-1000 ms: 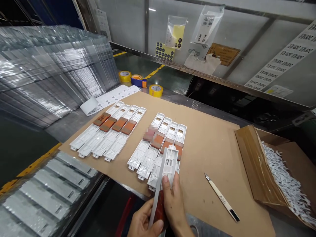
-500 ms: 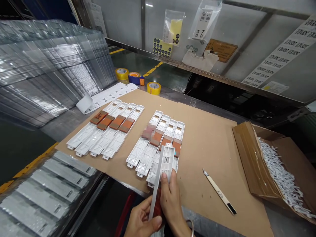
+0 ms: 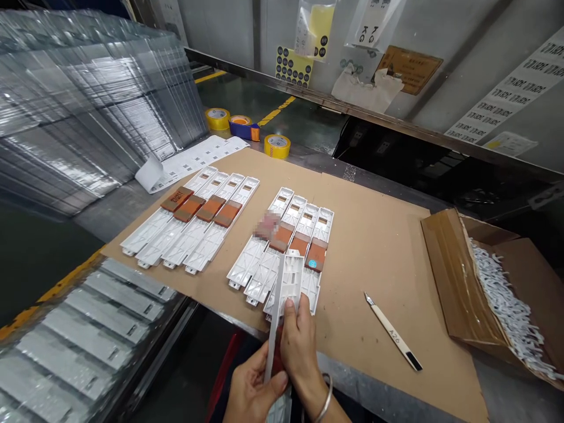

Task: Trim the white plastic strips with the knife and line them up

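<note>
Gripping a white plastic strip (image 3: 291,285) with both hands, I have it above the near edge of the brown cardboard (image 3: 361,252), where it covers part of the right-hand row of strips (image 3: 247,273). Its long axis runs away from my body, the far end leaning a little to my right, with the ribbed hollow side in view and a thin side wall along the left. My left hand (image 3: 253,382) is closed around the near end; my right hand (image 3: 299,346) pinches it farther along, thumb on the ribbed face. Something reddish-brown shows between my hands, partly hidden. The left-hand row of strips (image 3: 150,241) slants rightward toward its far ends. On my right, the knife (image 3: 392,332) points its blade away and leftward, near the box (image 3: 449,282).
</note>
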`<state>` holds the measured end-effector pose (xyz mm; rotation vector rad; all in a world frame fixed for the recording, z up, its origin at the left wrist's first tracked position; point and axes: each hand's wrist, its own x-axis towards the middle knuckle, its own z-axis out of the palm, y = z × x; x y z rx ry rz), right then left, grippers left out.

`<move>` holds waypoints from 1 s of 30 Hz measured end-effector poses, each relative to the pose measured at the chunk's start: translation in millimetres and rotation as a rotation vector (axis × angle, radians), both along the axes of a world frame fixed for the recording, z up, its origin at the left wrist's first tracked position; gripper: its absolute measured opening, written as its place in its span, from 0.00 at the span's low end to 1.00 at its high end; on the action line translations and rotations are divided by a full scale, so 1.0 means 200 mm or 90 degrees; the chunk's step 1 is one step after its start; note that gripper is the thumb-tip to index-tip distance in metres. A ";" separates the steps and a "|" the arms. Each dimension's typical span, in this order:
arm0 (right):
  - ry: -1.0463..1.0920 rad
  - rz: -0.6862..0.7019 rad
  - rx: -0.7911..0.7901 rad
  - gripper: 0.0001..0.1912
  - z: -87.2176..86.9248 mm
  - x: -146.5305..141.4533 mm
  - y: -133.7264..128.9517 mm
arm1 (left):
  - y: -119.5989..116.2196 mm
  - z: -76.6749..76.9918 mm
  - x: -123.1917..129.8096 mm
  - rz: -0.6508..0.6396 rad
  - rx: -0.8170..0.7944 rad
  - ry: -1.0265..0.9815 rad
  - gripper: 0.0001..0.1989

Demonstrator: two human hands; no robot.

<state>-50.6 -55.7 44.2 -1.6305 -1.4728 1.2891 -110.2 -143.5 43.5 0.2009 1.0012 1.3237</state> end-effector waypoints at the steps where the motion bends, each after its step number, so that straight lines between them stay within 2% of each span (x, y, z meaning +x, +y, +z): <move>1: -0.002 0.000 -0.002 0.16 0.00 0.00 0.00 | 0.00 0.00 0.00 0.003 -0.003 0.006 0.24; 5: 0.001 -0.003 -0.009 0.19 0.03 0.01 0.02 | 0.01 0.00 -0.02 -0.010 -0.004 -0.037 0.24; 8: 0.056 -0.012 -0.031 0.24 0.08 0.04 0.05 | 0.04 0.04 -0.06 -0.026 0.028 -0.098 0.27; 12: 0.146 -0.049 -0.093 0.27 0.13 0.09 0.07 | 0.07 0.07 -0.11 -0.076 0.050 -0.101 0.29; 15: 0.187 -0.074 -0.130 0.27 0.13 0.10 0.07 | 0.07 0.06 -0.11 -0.096 0.032 -0.110 0.29; 19: 0.186 -0.039 -0.127 0.28 0.13 0.12 0.05 | 0.06 0.02 -0.11 -0.101 0.041 -0.115 0.25; 21: 0.133 -0.004 -0.049 0.27 0.12 0.16 0.03 | 0.06 0.02 -0.11 -0.089 0.054 -0.112 0.24; 22: 0.091 0.033 0.029 0.28 0.12 0.19 0.02 | 0.07 0.02 -0.12 -0.083 0.055 -0.107 0.23; 24: -0.018 0.173 0.222 0.34 0.12 0.26 0.00 | 0.07 0.02 -0.13 -0.069 0.051 -0.084 0.22; 26: -0.141 0.359 0.377 0.45 0.12 0.31 -0.02 | 0.08 0.04 -0.14 -0.068 0.048 -0.065 0.21; 28: -0.246 0.489 0.452 0.50 0.13 0.33 -0.02 | 0.09 0.05 -0.14 -0.079 0.057 -0.059 0.21; 30: -0.306 0.524 0.491 0.51 0.13 0.33 -0.01 | 0.09 0.06 -0.12 -0.089 0.063 -0.056 0.22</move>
